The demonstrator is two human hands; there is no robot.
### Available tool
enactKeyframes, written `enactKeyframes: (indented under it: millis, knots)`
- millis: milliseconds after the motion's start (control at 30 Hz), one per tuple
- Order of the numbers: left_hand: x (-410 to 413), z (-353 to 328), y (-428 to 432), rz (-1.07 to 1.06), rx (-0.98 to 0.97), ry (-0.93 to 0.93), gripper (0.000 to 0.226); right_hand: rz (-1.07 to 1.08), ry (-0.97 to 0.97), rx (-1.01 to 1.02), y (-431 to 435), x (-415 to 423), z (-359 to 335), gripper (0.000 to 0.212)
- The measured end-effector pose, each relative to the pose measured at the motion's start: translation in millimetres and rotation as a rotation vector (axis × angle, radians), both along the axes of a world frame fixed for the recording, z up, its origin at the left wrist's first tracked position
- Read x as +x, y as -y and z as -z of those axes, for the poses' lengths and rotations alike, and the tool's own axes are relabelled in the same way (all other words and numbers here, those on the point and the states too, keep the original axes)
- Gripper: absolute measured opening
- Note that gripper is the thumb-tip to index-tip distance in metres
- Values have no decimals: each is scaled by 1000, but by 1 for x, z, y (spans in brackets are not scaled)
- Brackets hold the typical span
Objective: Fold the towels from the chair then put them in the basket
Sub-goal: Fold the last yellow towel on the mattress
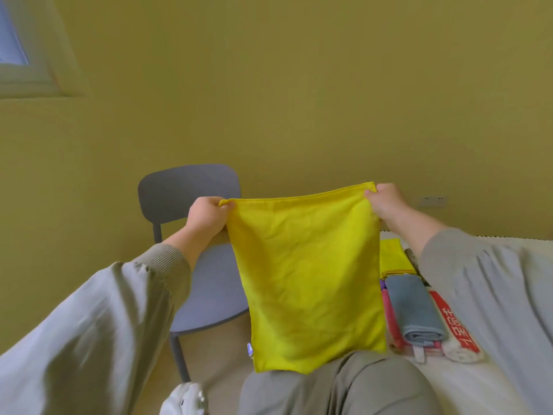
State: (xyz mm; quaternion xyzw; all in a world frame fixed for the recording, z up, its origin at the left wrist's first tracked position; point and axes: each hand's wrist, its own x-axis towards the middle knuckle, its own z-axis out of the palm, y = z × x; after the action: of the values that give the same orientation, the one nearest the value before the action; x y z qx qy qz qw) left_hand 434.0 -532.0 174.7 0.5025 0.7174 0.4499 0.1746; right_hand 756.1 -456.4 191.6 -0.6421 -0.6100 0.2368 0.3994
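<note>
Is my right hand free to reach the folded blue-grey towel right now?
Probably not yet: the right hand pinches a top corner of the hanging yellow towel. The blue-grey towel lies uncovered nearby on that side, so letting go should open the way.

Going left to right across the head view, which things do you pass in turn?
white window frame → left hand → bright yellow cloth towel, gripped by both hands at its top corners → right hand → white wall socket

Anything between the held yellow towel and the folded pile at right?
Nothing visible. The left hand and right hand pinch the towel by its top corners; the pile lies uncovered beside it. No basket can be made out.
</note>
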Motion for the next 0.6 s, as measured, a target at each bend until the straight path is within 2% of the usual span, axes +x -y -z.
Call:
enactKeyframes:
  millis: [100, 167, 200, 300, 400, 433, 500, 600]
  knots:
    - [5, 22, -20, -33, -53, -185, 24, 23, 82, -5, -18, 7, 28, 41]
    - [9, 40, -36, -28, -83, -173, 28, 57, 133, -9, -27, 10, 49, 47]
    - [12, 49, -43, -11, -105, -101, 28, 74, 156, -15, -30, 12, 57, 50]
    - [24, 78, -63, 20, -177, 295, 13, 89, 131, -105, -46, 13, 87, 49]
    - [31, 102, -83, 29, -227, 547, 31, 56, -103, -268, -56, 5, 113, 18]
    - [32, 109, -91, 31, -240, 610, 32, 46, -181, -321, -60, 3, 121, 17]
    - [36, 124, -103, 35, -285, 731, 33, 51, -282, -403, -69, 0, 138, 33]
    - [42, 146, -117, 64, -367, 827, 42, 113, -351, -488, -81, -3, 162, 38]
